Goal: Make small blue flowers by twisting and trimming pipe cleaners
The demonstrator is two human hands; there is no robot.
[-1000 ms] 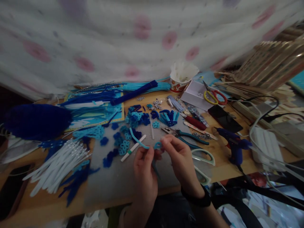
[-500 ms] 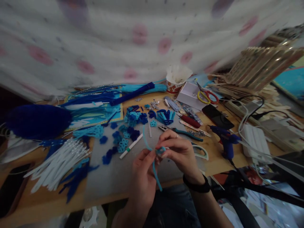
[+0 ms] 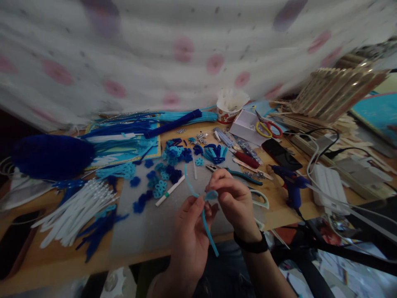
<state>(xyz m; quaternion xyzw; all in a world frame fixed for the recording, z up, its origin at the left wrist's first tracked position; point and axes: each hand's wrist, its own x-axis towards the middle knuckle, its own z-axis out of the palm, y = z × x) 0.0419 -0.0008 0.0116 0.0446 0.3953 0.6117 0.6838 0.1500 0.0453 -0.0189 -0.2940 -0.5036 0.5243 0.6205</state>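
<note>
My left hand (image 3: 190, 219) pinches a light-blue pipe cleaner (image 3: 209, 236) between thumb and fingers. Its two ends stick out, one up toward the mat and one down over my lap. Where they cross, the stem bends into a small loop (image 3: 212, 195). My right hand (image 3: 232, 198), fingers curled, is at the right side of this loop and grips its edge; the fingertips are partly hidden. Just beyond the hands lie a white marker-like stick (image 3: 170, 191), finished blue pipe-cleaner flowers (image 3: 160, 188) and pliers (image 3: 245, 176).
White stems (image 3: 74, 215) and a dark-blue bundle (image 3: 52, 157) lie left. On the right are a glue gun (image 3: 290, 184), a phone (image 3: 281, 154), scissors (image 3: 268, 127) and a power adapter (image 3: 331, 188) with cables. A paper cup (image 3: 228, 111) stands at the back.
The loop now shows more openly between my hands; my right fingers have shifted from covering it to its right edge. The lower end of the pipe cleaner has swung slightly right.
</note>
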